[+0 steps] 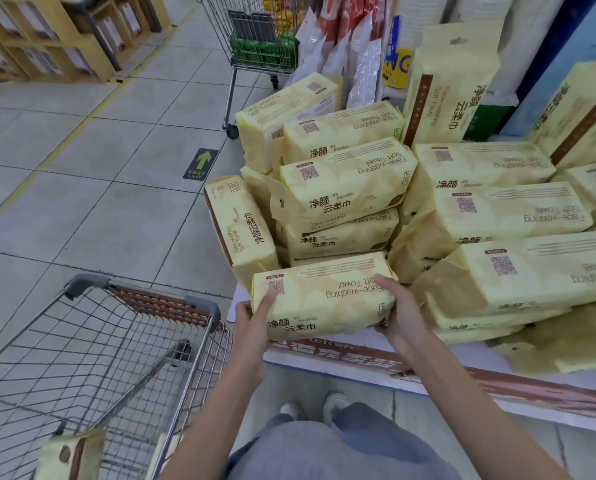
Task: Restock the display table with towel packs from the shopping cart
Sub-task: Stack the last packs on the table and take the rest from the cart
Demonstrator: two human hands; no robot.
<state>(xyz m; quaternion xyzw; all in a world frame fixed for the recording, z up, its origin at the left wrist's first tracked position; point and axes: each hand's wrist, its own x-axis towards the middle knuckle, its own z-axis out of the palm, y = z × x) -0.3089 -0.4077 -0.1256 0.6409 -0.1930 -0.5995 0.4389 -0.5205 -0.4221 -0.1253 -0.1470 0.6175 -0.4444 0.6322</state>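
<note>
Got a pack (324,299) by both ends, left hand (255,322) and right hand (402,315) each wrapped round one. It's at the table's (497,386) front edge, right up against the stack (341,188). Cart (158,303) is on my left, with a spare pack (71,457) in it.

glossy plastic towel packs (324,299); wire-metal cart (92,358)

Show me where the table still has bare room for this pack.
Bare table top shows only along the front edge, between the right hand and the right stack, plus a sliver at the corner above the left hand. Behind the held pack, piles are crowded.
</note>
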